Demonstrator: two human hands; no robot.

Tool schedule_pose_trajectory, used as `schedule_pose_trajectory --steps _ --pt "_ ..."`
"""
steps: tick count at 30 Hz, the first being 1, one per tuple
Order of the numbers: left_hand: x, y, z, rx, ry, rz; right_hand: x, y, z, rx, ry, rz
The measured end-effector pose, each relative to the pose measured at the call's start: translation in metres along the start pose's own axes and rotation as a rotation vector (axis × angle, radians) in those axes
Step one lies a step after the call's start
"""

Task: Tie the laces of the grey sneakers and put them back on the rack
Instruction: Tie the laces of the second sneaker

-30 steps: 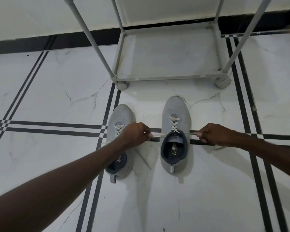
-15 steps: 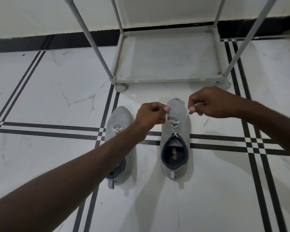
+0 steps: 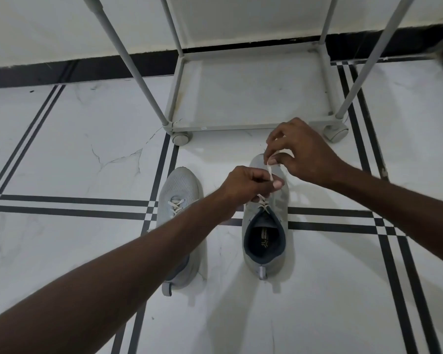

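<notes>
Two grey sneakers (image 3: 265, 226) before one rack (image 3: 251, 127), left hand (image 3: 246, 186) and right hand (image 3: 301, 154) both pinching one lace (image 3: 269, 172).

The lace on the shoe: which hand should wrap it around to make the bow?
Probably the right hand: it pinches the free lace above the right sneaker, while the left hand grips near the knot.

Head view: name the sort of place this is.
Probably a home entryway or room corner: marble-look tiled floor, a wheeled shoe rack against the wall, and grey sneakers on the floor.
</notes>
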State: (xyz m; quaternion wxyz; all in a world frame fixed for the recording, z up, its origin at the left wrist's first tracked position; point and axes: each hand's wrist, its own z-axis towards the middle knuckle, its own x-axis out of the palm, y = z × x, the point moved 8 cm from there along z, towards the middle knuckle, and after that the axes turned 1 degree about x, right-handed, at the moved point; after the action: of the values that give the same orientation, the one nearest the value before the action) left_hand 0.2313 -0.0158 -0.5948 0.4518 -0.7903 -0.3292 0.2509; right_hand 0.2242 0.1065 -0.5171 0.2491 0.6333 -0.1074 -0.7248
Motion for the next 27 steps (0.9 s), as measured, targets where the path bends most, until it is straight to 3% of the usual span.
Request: schedule_pose_trajectory --steps 2,6,10,14,18,22,27 --pt "-0.001 -0.004 0.002 0.016 -0.031 0.002 0.003 -0.007 -0.002 0.092 -0.064 0.072" --pt "-0.006 -0.009 0.002 -0.008 -0.029 -0.133 0.013 -0.046 -0.025 0.504 -0.199 0.471" --pt "-0.015 -0.012 0.001 -0.026 -0.005 -0.157 0.049 -0.041 -0.039 0.595 0.166 0.653" --pt "-0.024 -0.015 0.0 0.065 0.004 -0.051 0.042 -0.032 -0.041 0.522 0.366 0.557" --pt "-0.024 -0.03 -0.001 0.304 -0.059 0.421 0.06 -0.02 -0.056 0.501 0.711 0.488" --pt "0.002 -0.047 -0.015 0.657 -0.22 0.946 0.071 -0.025 -0.045 0.43 0.506 0.229" --pt "0.015 -0.053 -0.025 0.87 -0.31 1.152 0.088 -0.026 -0.046 0.653 0.445 0.933"
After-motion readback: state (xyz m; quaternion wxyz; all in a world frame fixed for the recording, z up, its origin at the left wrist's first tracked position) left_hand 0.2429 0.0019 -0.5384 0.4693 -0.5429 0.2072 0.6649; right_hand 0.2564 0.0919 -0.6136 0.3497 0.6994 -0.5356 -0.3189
